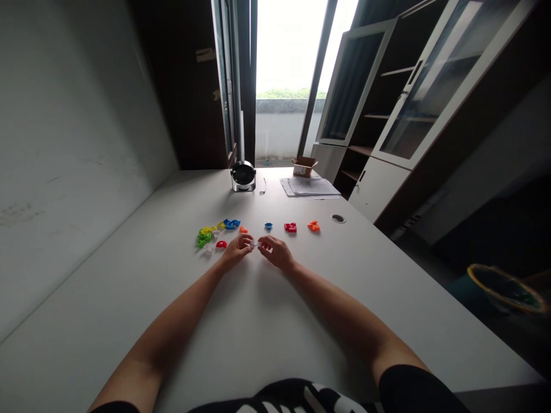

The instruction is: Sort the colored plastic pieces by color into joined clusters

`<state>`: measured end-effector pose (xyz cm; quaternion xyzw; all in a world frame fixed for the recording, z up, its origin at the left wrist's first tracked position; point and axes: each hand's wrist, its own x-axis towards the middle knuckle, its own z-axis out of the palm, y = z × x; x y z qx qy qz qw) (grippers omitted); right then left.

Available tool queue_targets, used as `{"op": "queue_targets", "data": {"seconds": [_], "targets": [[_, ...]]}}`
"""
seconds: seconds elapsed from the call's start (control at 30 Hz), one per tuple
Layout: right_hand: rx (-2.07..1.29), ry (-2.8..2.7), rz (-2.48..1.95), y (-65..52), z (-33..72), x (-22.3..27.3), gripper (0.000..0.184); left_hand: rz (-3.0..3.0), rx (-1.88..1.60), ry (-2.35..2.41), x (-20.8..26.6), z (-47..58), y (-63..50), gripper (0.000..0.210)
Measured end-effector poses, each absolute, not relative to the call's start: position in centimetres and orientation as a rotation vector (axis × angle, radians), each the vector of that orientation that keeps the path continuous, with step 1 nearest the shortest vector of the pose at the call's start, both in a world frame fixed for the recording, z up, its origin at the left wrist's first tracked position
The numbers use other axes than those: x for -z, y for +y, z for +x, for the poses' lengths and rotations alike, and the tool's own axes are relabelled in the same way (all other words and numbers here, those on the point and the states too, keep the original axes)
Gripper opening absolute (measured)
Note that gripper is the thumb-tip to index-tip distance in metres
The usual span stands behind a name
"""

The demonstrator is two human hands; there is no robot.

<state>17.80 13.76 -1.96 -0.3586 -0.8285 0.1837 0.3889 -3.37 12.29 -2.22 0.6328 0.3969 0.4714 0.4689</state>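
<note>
Between my two hands is a small white plastic piece point(255, 244), pinched from both sides just above the table. My left hand point(236, 250) grips its left end, and my right hand point(276, 251) grips its right end. Left of my left hand lie a red piece point(221, 244), a pale piece point(209, 248) and green pieces point(204, 238). Yellow pieces point(207, 229) and blue pieces point(231, 223) lie behind them. Past my fingertips sit an orange piece point(243, 229) and a blue piece point(268, 226). Farther right are red pieces point(290, 228) and orange pieces point(314, 226).
The white table point(258, 344) runs back toward a window. At its far side stand a round black device point(243, 174) on a silver stand, papers point(310, 186) and an open cardboard box point(303, 166). A cable hole point(338, 218) is near the right edge. A wall point(77, 172) borders the left.
</note>
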Motion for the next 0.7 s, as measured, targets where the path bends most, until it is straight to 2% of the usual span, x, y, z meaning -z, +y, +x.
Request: {"op": "queue_targets", "data": {"seconds": [0.17,0.4,0.7], "targets": [[-0.473,-2.087,-0.901,13.9,17.8,1.9,0.015,1.544,-1.145,1.023,2.0,-3.2,12.1,0.041],[-0.48,-2.096,-0.853,14.4,18.0,2.6,0.008,1.593,-1.104,1.018,2.3,-3.5,12.2,0.034],[-0.358,-2.132,-0.787,14.2,17.8,2.7,0.004,1.568,-1.129,1.029,2.4,-3.3,12.5,0.041]]}}
